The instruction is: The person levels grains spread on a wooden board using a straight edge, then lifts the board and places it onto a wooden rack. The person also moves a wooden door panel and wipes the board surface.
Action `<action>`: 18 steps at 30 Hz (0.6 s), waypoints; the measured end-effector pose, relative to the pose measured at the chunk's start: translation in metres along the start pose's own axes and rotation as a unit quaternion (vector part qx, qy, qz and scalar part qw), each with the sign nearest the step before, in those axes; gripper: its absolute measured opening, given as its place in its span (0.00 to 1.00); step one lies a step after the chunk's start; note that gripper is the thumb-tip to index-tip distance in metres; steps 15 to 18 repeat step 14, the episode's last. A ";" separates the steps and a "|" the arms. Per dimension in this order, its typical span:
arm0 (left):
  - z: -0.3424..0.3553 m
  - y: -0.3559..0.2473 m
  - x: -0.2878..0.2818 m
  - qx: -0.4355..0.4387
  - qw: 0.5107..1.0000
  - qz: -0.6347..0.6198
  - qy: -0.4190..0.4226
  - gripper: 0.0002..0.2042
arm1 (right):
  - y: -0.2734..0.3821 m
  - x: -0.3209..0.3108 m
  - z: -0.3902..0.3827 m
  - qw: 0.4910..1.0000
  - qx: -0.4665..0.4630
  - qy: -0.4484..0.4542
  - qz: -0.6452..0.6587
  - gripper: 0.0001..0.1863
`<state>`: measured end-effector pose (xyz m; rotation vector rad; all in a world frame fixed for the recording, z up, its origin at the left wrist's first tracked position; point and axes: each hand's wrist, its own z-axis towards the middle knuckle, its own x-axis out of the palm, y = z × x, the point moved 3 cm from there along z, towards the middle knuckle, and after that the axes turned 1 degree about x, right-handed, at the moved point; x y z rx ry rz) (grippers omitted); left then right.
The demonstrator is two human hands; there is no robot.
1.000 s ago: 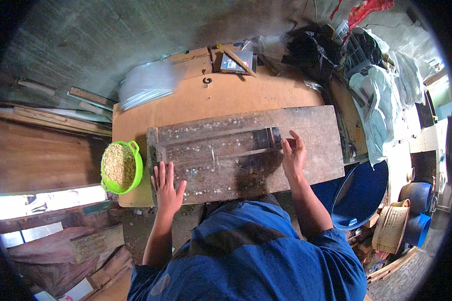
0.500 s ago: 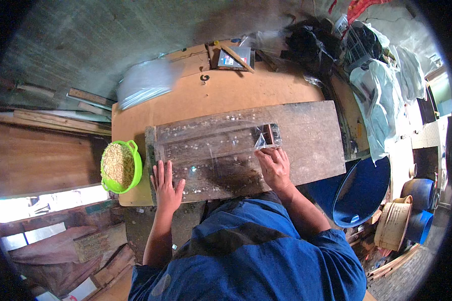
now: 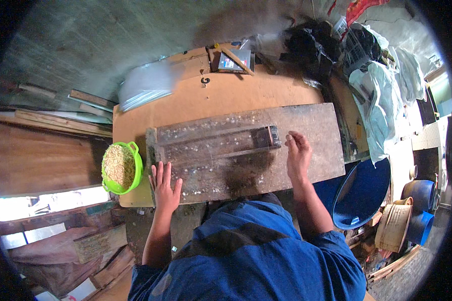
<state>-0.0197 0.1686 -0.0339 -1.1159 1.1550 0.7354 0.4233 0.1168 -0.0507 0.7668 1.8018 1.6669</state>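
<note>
A long clear plastic sheet or bag (image 3: 213,145) dotted with pale grains lies flat on a grey worn board (image 3: 316,145) atop a tan table (image 3: 196,98). My left hand (image 3: 164,184) rests palm down with fingers spread on the sheet's near left corner. My right hand (image 3: 299,153) lies on the board just right of the sheet's right end, fingers loosely curled, holding nothing. A dark block (image 3: 266,136) sits at the sheet's right end.
A bright green basket (image 3: 119,168) full of pale grain stands at the table's left edge. Clear plastic sheets (image 3: 145,90) and a small box (image 3: 233,60) lie at the back. A blue tub (image 3: 361,193), buckets and hanging cloths crowd the right; planks lie at left.
My right hand slid left over the sheet and has now moved back right, off its end onto the board. The left hand stays pressed at the left corner.
</note>
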 end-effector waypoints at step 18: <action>0.111 -0.087 -0.056 0.149 0.924 -0.346 0.066 0.33 | 0.169 0.036 -0.062 0.868 -0.091 0.475 0.112 0.02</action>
